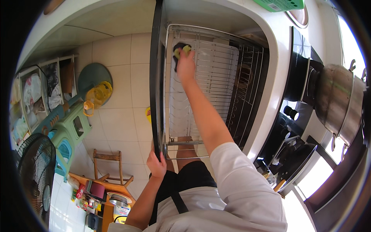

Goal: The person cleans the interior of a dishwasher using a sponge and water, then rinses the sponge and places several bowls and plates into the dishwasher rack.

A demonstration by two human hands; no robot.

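A pulled-out wire drawer rack (216,84) lies below me, behind a dark drawer front (158,87). My right hand (186,65) reaches over the rack's far front corner, its fingers closed on a yellow-green and black cloth or sponge (182,50); which of the two I cannot tell. My left hand (156,164) grips the near end of the drawer front. A pale translucent tray (179,116) shows under the wires. What the left fingers do behind the panel is partly hidden.
A white countertop (268,87) curves along the right, with a gas stove and a large steel pot (333,95). On the left are a fan (36,174), green plastic stool (74,124), oil jug (98,95) and wooden chair (108,165).
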